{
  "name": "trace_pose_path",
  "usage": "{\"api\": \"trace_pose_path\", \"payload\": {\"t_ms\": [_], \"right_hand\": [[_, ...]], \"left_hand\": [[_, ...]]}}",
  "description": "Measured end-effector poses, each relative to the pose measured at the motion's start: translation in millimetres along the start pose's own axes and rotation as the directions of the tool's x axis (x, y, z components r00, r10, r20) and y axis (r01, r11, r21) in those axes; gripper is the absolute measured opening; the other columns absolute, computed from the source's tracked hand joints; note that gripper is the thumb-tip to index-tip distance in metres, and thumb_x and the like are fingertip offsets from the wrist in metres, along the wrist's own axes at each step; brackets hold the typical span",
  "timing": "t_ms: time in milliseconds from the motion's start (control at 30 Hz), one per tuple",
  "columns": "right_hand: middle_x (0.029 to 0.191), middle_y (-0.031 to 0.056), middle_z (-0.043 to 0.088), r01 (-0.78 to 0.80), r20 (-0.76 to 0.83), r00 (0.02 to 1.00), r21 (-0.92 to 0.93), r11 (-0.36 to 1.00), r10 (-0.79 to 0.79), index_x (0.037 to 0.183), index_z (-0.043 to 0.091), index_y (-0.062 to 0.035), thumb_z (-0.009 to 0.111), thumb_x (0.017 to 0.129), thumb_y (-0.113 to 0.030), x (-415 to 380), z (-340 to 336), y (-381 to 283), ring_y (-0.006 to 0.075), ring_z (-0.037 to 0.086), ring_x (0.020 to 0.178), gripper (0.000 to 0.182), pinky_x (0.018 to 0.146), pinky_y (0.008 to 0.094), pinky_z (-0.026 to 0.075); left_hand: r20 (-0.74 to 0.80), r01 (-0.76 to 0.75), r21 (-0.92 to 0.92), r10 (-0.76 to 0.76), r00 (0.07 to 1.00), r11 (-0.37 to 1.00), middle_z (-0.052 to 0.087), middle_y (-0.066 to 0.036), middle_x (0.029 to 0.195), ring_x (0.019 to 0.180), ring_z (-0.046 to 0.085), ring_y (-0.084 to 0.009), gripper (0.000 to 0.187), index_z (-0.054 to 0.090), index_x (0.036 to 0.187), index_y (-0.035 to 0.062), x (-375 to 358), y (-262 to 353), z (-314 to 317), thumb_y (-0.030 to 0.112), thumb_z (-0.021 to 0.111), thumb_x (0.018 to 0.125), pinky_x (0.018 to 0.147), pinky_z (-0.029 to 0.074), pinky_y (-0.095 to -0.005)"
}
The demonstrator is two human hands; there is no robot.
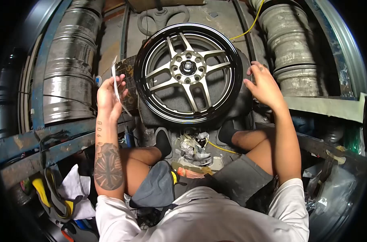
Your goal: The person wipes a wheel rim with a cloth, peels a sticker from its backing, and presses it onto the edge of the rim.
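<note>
A wheel rim (187,72) with a glossy black outer lip and metallic double spokes lies face up on a dark padded support (151,117). To its left, my left hand (111,90) holds a thin pale sheet (115,78) edge-on between thumb and fingers, apart from the rim. Close beside the rim's right edge is my right hand (264,82), fingers bent and apart, with nothing visible in it. Whether its thumb touches the rim I cannot tell.
Metal rims are stacked at left (68,76) and right (292,52), behind blue frame rails (42,139). Crumpled paper (193,147) lies between my feet. A yellow hose (254,22) runs behind the rim. Gloves and a white cloth (75,189) hang at lower left.
</note>
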State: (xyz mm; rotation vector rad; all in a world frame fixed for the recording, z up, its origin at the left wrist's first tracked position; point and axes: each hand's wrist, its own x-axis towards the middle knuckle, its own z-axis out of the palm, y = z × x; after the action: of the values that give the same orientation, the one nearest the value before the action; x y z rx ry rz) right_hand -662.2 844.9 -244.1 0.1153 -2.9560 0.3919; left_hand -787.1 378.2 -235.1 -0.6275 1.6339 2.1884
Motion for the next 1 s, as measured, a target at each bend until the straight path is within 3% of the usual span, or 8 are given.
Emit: {"api": "trace_pose_path", "payload": {"t_ms": [100, 233, 500, 667, 733, 767, 900, 1000], "right_hand": [[0.117, 0.0241, 0.058, -0.321, 0.208, 0.942, 0.330, 0.888, 0.263, 0.107, 0.050, 0.0008, 0.069, 0.087, -0.027, 16, 6, 10, 0.0385, 0.057, 0.110, 0.040, 0.094, 0.0432, 0.045], [0.097, 0.0088, 0.055, -0.588, 0.440, 0.807, 0.541, 0.600, 0.394, 0.105, 0.051, -0.0034, 0.067, 0.090, -0.031, 32, 35, 19, 0.0171, 0.050, 0.090, 0.035, 0.083, 0.0310, 0.042], [0.094, 0.0048, 0.061, -0.642, 0.495, 0.726, 0.736, 0.214, 0.477, 0.100, 0.061, -0.0044, 0.068, 0.086, -0.029, 59, 53, -18, 0.0140, 0.053, 0.093, 0.029, 0.087, 0.0276, 0.040], [0.080, 0.0052, 0.063, -0.692, 0.555, 0.667, 0.709, 0.136, 0.497, 0.088, 0.062, -0.0022, 0.065, 0.084, -0.020, 22, 52, -40, 0.0141, 0.057, 0.081, 0.019, 0.077, 0.0311, 0.046], [0.114, 0.0149, 0.055, -0.738, 0.529, 0.668, 0.559, 0.377, 0.524, 0.092, 0.062, -0.0083, 0.067, 0.083, -0.025, -18, 78, -41, 0.0233, 0.048, 0.114, 0.020, 0.099, 0.0375, 0.036], [0.124, 0.0165, 0.047, -0.736, 0.564, 0.668, 0.598, 0.318, 0.485, 0.093, 0.060, -0.0106, 0.068, 0.083, -0.028, -31, 71, -56, 0.0266, 0.038, 0.123, 0.022, 0.105, 0.0404, 0.029], [0.106, 0.0073, 0.055, -0.793, 0.724, 0.529, 0.608, -0.046, 0.443, 0.101, 0.055, -0.0132, 0.069, 0.083, -0.024, -28, 34, -83, 0.0198, 0.049, 0.105, 0.025, 0.094, 0.0368, 0.038], [0.092, 0.0014, 0.057, -0.677, 0.571, 0.681, 0.730, 0.096, 0.458, 0.102, 0.057, -0.0105, 0.066, 0.086, -0.020, 8, 52, -53, 0.0129, 0.053, 0.089, 0.020, 0.079, 0.0285, 0.043]], "left_hand": [[-0.032, 0.011, 0.123, -0.008, 0.999, 0.992, 0.069, -0.002, 0.110, 0.092, 0.060, -0.0164, 0.016, 0.058, 0.086, 0.0150, 29, -17, -20, 0.028, 0.052, 0.093, 0.084, 0.047, -0.0351], [0.018, 0.269, 0.044, -0.270, 0.963, 0.962, 0.067, -0.001, 0.102, 0.095, 0.059, -0.0184, 0.017, 0.057, 0.082, 0.0179, 33, -26, -10, 0.029, 0.051, 0.092, 0.089, 0.043, -0.0385], [-0.029, 0.325, 0.108, -0.324, 0.946, 0.939, 0.055, 0.008, 0.070, 0.063, 0.042, -0.0083, 0.016, 0.059, 0.076, 0.0197, 22, -42, 20, 0.031, 0.054, 0.085, 0.068, 0.038, -0.0306], [-0.002, 0.270, 0.072, -0.271, 0.963, 0.960, 0.053, 0.006, 0.064, 0.052, 0.039, -0.0084, 0.016, 0.057, 0.073, 0.0183, 31, -27, 21, 0.029, 0.054, 0.085, 0.048, 0.035, -0.0262], [-0.032, 0.187, 0.105, -0.184, 0.982, 0.977, 0.054, 0.003, 0.063, 0.050, 0.045, -0.0119, 0.016, 0.058, 0.074, 0.0146, 35, -21, 27, 0.027, 0.055, 0.085, 0.046, 0.040, -0.0270], [-0.007, 0.137, 0.087, -0.137, 0.991, 0.987, 0.055, 0.001, 0.064, 0.050, 0.048, -0.0132, 0.017, 0.058, 0.075, 0.0132, 34, -17, 29, 0.026, 0.056, 0.085, 0.048, 0.043, -0.0276], [0.144, 0.084, 0.076, -0.094, 0.985, 0.994, 0.061, -0.002, 0.070, 0.055, 0.056, -0.0146, 0.020, 0.059, 0.078, 0.0122, 75, -19, -1, 0.026, 0.053, 0.091, 0.049, 0.046, -0.0303], [-0.055, 0.296, 0.149, -0.291, 0.955, 0.944, 0.045, 0.006, 0.057, 0.047, 0.037, -0.0123, 0.016, 0.059, 0.079, 0.0179, 31, -15, 21, 0.029, 0.054, 0.089, 0.047, 0.036, -0.0286]]}}
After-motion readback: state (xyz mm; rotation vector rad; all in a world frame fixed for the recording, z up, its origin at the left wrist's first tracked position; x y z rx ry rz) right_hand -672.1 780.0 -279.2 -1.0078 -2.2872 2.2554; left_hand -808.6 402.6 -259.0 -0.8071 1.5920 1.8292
